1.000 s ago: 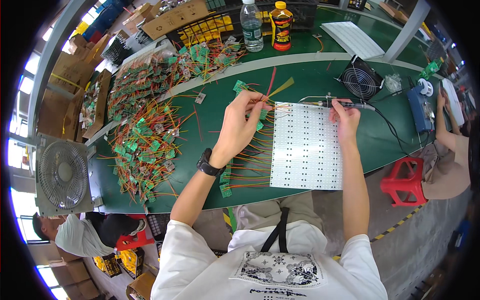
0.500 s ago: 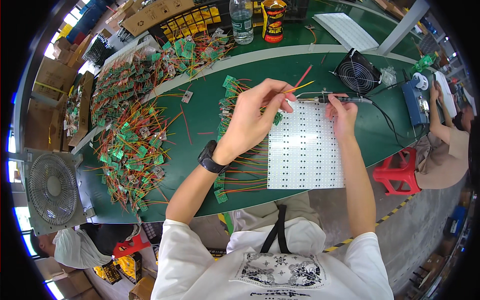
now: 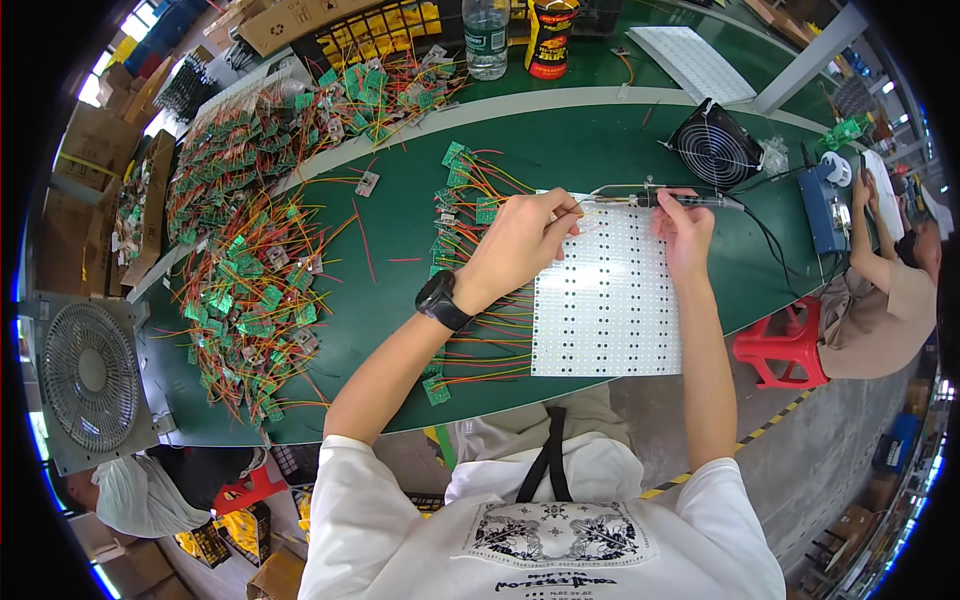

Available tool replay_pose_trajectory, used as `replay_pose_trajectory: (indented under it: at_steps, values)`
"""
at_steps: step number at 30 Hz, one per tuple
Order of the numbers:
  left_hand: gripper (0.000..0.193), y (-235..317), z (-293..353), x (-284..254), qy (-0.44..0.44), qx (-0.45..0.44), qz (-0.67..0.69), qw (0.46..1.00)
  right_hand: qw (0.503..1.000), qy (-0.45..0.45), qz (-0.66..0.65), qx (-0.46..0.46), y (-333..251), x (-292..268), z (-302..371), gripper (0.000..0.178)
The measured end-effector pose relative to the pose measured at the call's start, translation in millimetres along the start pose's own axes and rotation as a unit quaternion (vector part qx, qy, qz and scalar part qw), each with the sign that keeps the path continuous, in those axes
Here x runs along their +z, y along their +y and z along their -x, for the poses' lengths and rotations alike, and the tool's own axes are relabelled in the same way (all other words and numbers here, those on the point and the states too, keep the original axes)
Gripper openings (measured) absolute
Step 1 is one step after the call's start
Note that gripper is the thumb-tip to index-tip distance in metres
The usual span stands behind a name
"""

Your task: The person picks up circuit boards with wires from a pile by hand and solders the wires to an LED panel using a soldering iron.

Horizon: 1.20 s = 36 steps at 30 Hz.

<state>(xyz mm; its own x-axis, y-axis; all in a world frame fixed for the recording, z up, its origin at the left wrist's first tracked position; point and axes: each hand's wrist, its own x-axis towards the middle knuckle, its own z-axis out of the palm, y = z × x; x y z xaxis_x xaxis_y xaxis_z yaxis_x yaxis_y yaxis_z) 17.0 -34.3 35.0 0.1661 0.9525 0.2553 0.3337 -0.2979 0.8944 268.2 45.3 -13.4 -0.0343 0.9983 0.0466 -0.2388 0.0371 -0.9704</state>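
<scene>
My left hand [image 3: 520, 245], with a black watch on its wrist, is closed in a pinch on thin wires at the upper left corner of a white perforated panel [image 3: 605, 320]. The fingers mostly hide the wires. A small green circuit board [image 3: 487, 210] lies just beside that hand. My right hand [image 3: 687, 235] grips a soldering iron [image 3: 675, 199] with a thin metal tube along it. The iron's tip points left, close to my left fingertips. Along the panel's left edge, several red and yellow wires [image 3: 490, 345] run out to small green boards [image 3: 436, 389].
Tangled wired boards [image 3: 245, 290] are heaped at the left, with another heap [image 3: 240, 160] behind. A black fan [image 3: 715, 148] and a blue soldering station [image 3: 828, 210] stand at the right. Farther back are a bottle [image 3: 486, 40] and a can [image 3: 550, 38]. A co-worker [image 3: 880, 310] sits at the right.
My left hand has come down and turned, bringing the wires from above the panel to its upper edge by the iron's tip. My right hand has stayed nearly in place.
</scene>
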Motion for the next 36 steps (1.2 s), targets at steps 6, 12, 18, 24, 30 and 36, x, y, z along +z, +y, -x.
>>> replay_pose_trajectory:
  at_steps: [6,12,18,24,30,36]
  values:
    - [0.012,-19,3,4,0.057,0.035,-0.156,0.985,1.0,-0.022,0.001,-0.014,-1,2,2,0.017]
    - [0.01,-30,7,12,0.095,0.03,-0.2,0.975,0.998,-0.061,0.019,-0.017,-5,3,2,0.018]
    - [0.008,-31,6,10,0.115,0.026,-0.181,0.976,0.994,-0.096,0.043,-0.009,-2,-2,-1,0.018]
    - [0.008,-33,5,10,0.114,0.028,-0.183,0.976,0.992,-0.107,0.062,-0.028,-2,-1,1,0.018]
    - [0.007,-36,5,11,0.113,0.037,-0.174,0.978,0.989,-0.12,0.082,-0.041,-1,-1,2,0.019]
    - [0.007,-37,6,12,0.117,0.036,-0.17,0.978,0.989,-0.115,0.085,-0.042,-3,2,4,0.017]
